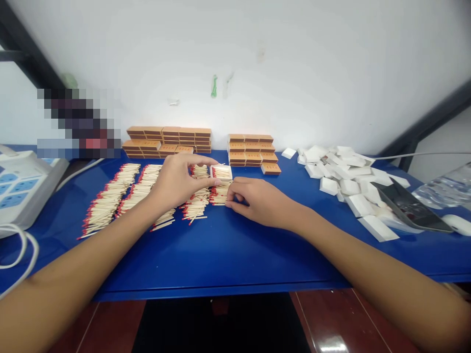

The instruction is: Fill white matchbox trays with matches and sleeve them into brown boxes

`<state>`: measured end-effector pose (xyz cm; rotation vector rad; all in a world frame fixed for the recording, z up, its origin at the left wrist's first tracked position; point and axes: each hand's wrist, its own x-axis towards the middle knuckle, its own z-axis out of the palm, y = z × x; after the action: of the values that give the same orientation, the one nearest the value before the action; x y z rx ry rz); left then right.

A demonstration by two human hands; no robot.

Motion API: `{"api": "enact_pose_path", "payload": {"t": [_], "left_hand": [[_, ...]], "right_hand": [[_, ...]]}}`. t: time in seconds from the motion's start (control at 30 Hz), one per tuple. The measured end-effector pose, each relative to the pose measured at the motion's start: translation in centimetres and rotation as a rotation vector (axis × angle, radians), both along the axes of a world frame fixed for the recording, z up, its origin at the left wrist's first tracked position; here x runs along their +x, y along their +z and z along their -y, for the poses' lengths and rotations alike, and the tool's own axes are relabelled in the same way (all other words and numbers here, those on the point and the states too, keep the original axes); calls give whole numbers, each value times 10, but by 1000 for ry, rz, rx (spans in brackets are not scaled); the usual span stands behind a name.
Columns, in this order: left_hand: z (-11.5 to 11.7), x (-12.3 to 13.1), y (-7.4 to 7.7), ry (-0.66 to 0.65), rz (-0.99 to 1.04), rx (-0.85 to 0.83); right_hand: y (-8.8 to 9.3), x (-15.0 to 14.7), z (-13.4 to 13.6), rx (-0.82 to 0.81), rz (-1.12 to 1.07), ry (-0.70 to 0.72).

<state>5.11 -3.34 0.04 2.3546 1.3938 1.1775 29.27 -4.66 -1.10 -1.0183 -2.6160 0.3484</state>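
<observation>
My left hand grips a small white matchbox tray between thumb and fingers, tilted so that the matches inside show. Below and beside it lie rows of loose red-tipped matches, spread on the blue table. My right hand is at the right end of the nearest match row, just under the tray. Its fingers are curled together towards the thumb. Whatever they may pinch there is too small to make out.
Stacks of orange-brown matchboxes and a second stack stand against the wall. A heap of white trays lies on the right, with a phone and a clear plastic bottle. A power strip sits at the left.
</observation>
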Motion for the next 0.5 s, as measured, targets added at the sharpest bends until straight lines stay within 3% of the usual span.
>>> {"api": "enact_pose_path", "payload": {"t": [0.5], "left_hand": [[0, 0, -1, 5, 1, -5]], "right_hand": [[5, -3, 2, -53, 94, -10]]}}
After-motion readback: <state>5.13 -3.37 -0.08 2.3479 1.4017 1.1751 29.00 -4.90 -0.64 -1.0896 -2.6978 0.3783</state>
